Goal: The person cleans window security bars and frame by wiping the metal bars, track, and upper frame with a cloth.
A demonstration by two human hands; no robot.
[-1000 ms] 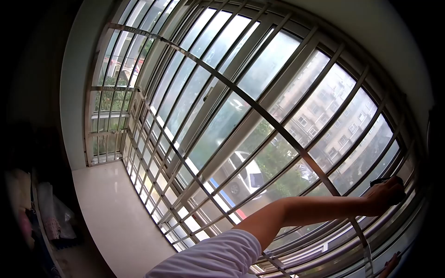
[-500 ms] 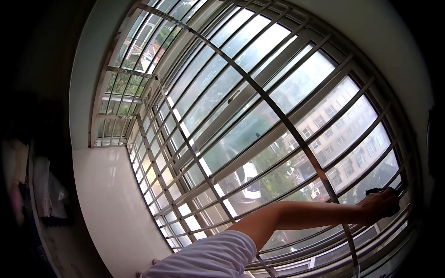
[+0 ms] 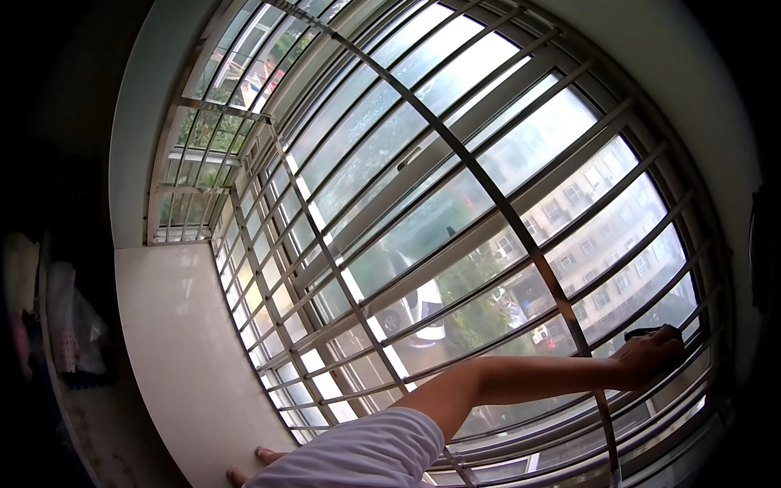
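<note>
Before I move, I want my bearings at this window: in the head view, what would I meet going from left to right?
Clear plastic bag on the dim left side → pale ledge → white car outside, beyond the bars → outstretched hand, holding a dark object.

A silvery metal-barred grille (image 3: 469,160) stands before the clear flat glass panes (image 3: 423,224), with a smaller silvery barred side section (image 3: 215,106) at its left. The cream, flat, smooth ledge (image 3: 179,325) lies below that section. Behind the glass, a white rounded metal car (image 3: 427,305) sits left of a beige block-shaped building (image 3: 606,244). A clear crumpled plastic bag (image 3: 89,329) lies left of the ledge.
</note>
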